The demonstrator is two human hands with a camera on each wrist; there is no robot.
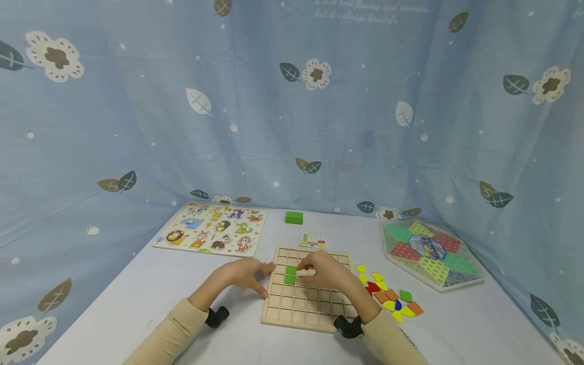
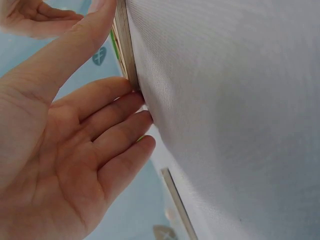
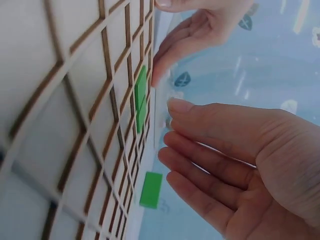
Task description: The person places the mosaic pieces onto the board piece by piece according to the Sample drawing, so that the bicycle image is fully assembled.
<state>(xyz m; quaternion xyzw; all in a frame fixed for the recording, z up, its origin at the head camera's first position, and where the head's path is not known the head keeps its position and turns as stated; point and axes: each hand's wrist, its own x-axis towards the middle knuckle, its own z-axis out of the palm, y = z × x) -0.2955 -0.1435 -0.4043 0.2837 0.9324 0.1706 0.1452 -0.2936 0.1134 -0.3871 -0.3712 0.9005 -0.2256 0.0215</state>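
Head view overlooks board (image 1: 298,303) (wrist views closer).

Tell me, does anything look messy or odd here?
Only the loose coloured pieces look untidy: they lie jumbled on the table right of the wooden grid board, while two green squares sit neatly lined up in its cells.

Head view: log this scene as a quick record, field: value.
left hand: touching left edge of grid board
right hand: over the board, nothing visibly held
placed: two green tiles, adjacent cells
loose pieces: right of board; yellow, red, orange, blue, green
beyond board: printed card, green block
far left: animal puzzle
far right: patterned flat box
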